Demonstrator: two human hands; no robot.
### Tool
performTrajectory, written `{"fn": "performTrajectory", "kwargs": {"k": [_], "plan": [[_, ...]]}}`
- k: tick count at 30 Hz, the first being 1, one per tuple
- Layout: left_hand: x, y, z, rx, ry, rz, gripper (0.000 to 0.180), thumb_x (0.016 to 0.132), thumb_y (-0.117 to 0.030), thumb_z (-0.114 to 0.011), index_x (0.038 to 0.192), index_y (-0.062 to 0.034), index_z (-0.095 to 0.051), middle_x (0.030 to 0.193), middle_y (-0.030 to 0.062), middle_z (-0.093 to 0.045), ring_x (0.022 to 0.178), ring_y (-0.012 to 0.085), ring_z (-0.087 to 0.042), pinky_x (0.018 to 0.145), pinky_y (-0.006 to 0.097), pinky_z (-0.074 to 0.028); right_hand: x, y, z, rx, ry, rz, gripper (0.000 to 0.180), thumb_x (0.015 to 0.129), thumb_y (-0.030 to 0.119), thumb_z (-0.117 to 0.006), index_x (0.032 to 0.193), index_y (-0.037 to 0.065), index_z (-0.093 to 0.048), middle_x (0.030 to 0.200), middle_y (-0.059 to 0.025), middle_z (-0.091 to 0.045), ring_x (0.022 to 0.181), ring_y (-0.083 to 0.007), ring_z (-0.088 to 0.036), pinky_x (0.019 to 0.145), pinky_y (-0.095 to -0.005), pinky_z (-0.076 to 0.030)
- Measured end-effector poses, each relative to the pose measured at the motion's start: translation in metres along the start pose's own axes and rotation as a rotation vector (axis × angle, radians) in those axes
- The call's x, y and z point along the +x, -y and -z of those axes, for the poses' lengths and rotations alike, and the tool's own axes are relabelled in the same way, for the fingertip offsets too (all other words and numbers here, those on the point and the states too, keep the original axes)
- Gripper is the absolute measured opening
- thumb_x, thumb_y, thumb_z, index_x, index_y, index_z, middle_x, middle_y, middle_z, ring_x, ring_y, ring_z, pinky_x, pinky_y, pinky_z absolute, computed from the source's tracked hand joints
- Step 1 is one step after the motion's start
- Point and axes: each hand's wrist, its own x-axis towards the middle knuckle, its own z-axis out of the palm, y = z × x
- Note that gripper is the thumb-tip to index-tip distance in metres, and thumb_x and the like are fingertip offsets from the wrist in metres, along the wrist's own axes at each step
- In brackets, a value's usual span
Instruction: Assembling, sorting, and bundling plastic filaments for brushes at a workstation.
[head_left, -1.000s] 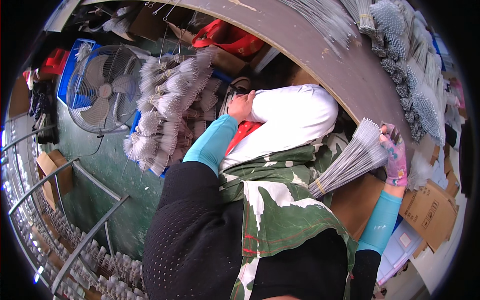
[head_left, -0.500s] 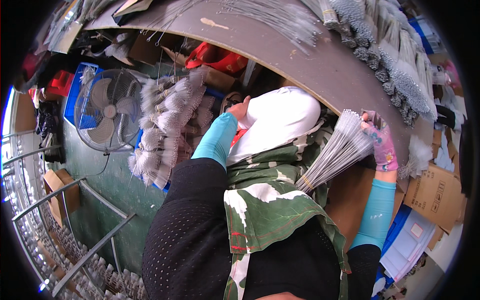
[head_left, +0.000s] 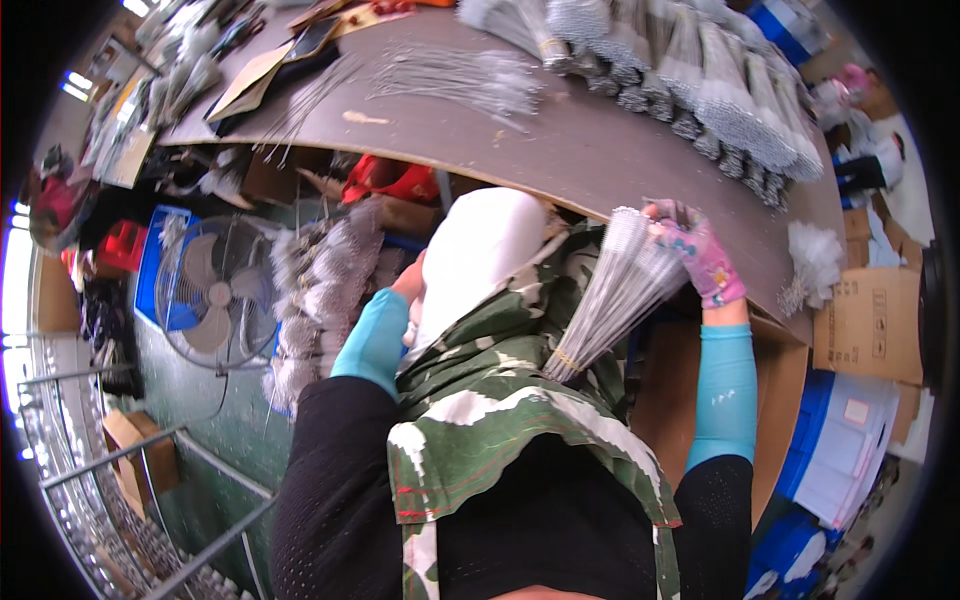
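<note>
My right hand (head_left: 705,258), in a pink flowered glove with bare fingertips, is closed on the upper end of a bundle of thin wire brushes (head_left: 612,300). A band ties the bundle's narrow lower end, which rests against the camouflage apron (head_left: 500,340) on my lap. The upper end fans out beside the table edge. My left hand (head_left: 408,283) is low beside my white-clad knee (head_left: 485,235); its fingers are hidden behind the leg, so what it touches cannot be made out.
Several similar brush bundles (head_left: 710,95) are stacked on the brown table (head_left: 600,165), with loose wire brushes (head_left: 455,80) left of them. More bundles (head_left: 330,275) stand beside a floor fan (head_left: 215,290). An open cardboard box (head_left: 665,390) sits under my right arm; a metal frame (head_left: 215,455) is at lower left.
My view has shifted, so the table shows more fully. The right hand still grips the bundle, now more upright. My left hand has sunk further behind the knee, hiding its fingers.
</note>
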Motion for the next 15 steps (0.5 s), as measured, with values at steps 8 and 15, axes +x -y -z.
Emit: {"fn": "performTrajectory", "kwargs": {"k": [8,15], "plan": [[-0.014,0.078,0.027,-0.049,0.032,0.149,0.067,0.093,-0.055,-0.018,0.131,-0.004,-0.041,0.123,0.0237,-0.053,0.118,0.0343,-0.048,0.098,0.038,-0.036,-0.001,0.004,-0.005,-0.026,0.04,0.126,0.023,0.075,0.015,-0.069,0.094,0.004,-0.061,0.089,0.0024,-0.058,0.083,-0.0072,-0.053,0.076,-0.0237,-0.043],[-0.067,0.004,0.034,0.525,-0.217,0.321,0.066,0.092,-0.052,-0.03,0.116,0.0029,-0.058,0.107,0.0238,-0.062,0.104,0.0315,-0.059,0.09,0.037,-0.043,-0.013,0.035,-0.014,-0.026,0.07,0.109,0.021,0.077,0.007,-0.066,0.096,0.003,-0.058,0.086,0.0011,-0.056,0.083,-0.0081,-0.054,0.076,-0.0237,-0.045]]}}
